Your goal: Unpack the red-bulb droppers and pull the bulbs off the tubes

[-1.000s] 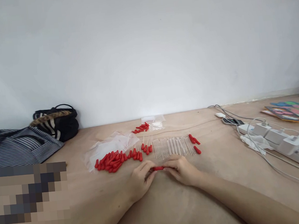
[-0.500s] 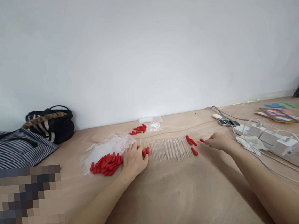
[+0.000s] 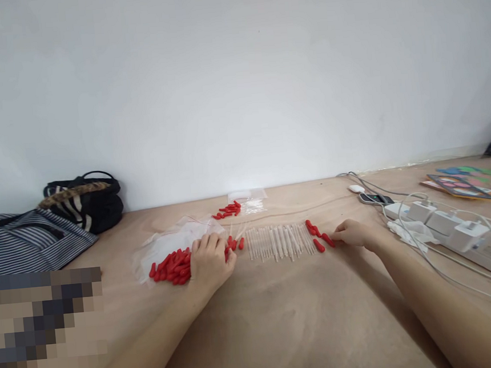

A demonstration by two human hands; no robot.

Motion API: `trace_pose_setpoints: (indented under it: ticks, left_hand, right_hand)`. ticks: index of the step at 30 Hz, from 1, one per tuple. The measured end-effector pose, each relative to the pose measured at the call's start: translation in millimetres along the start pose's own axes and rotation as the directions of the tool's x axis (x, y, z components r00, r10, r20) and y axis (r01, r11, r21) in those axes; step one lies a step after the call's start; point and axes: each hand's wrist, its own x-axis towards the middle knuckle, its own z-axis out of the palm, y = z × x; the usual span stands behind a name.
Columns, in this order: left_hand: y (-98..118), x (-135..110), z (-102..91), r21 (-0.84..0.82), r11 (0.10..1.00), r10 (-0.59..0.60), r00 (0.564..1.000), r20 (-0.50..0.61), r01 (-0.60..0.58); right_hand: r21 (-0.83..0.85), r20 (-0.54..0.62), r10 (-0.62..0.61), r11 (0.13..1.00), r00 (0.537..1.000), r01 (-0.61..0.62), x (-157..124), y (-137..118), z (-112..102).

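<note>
My left hand (image 3: 211,261) rests at the right side of a heap of red rubber bulbs (image 3: 173,267), which lies on a clear plastic bag (image 3: 164,240). Its fingers curl down, and red shows between thumb and fingers. Just right of it are a few loose bulbs (image 3: 241,243). A row of clear, thin dropper tubes (image 3: 280,242) lies side by side in the middle. At the row's right end sit several bulbs (image 3: 318,245). My right hand (image 3: 355,235) is low over the table, its fingertips closed at the end of one red bulb (image 3: 328,240).
Farther back lie a small group of red bulbs (image 3: 228,210) and a clear bag (image 3: 253,203) by the wall. To the right are a power strip with white chargers (image 3: 469,239), cables, a crumpled tissue (image 3: 408,233) and coloured cards (image 3: 460,185). Bags (image 3: 84,204) stand at left.
My left hand has shifted left, uncovering loose bulbs beside it. The bulb at my right fingertips has come left and down, nearer the bulbs at the end of the row.
</note>
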Motion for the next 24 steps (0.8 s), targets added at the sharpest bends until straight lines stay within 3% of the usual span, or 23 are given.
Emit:
trace_pose_setpoints:
  ticks: [3, 5, 6, 7, 9, 12, 14, 16, 24]
  left_hand:
    - [-2, -17, -14.1, -0.095, 0.994, 0.049, 0.994, -0.096, -0.058]
    - [0, -27, -21.1, -0.169, 0.983, 0.058, 0.991, -0.117, -0.077]
    - [1, -32, -23.4, -0.208, 0.975, 0.056, 0.991, -0.12, -0.08]
    - [3, -36, -24.8, -0.25, 0.965, 0.053, 0.991, -0.119, -0.082]
    - [7, -40, -25.3, -0.333, 0.939, 0.052, 0.992, -0.114, -0.087]
    - [12, -41, -23.1, -0.424, 0.9, 0.071, 0.992, -0.1, -0.107]
    - [15, -39, -20.9, -0.453, 0.883, 0.092, 0.992, -0.091, -0.123]
    - [16, -38, -18.4, -0.471, 0.871, 0.111, 0.99, -0.086, -0.139]
    - [17, -37, -5.1, -0.599, 0.777, 0.231, 0.973, -0.015, -0.194]
  right_hand:
    - [0.0, -0.129, -0.05, 0.999, 0.99, 0.05, -1, -11, 8]
    - [0.007, -0.239, -0.164, 0.985, 0.957, 0.171, -8, -26, 21]
    - [-0.005, -0.336, -0.306, 0.946, 0.89, 0.324, -14, -34, 30]
    - [-0.05, -0.385, -0.476, 0.866, 0.79, 0.498, -21, -43, 39]
    - [-0.2, -0.388, -0.715, 0.681, 0.581, 0.705, -36, -61, 57]
    - [-0.383, -0.301, -0.897, 0.424, 0.323, 0.821, -53, -78, 80]
    - [-0.447, -0.267, -0.938, 0.325, 0.222, 0.833, -57, -83, 90]
    - [-0.475, -0.244, -0.953, 0.28, 0.181, 0.834, -56, -84, 96]
    - [-0.476, -0.229, -0.962, 0.245, 0.15, 0.845, -59, -82, 102]
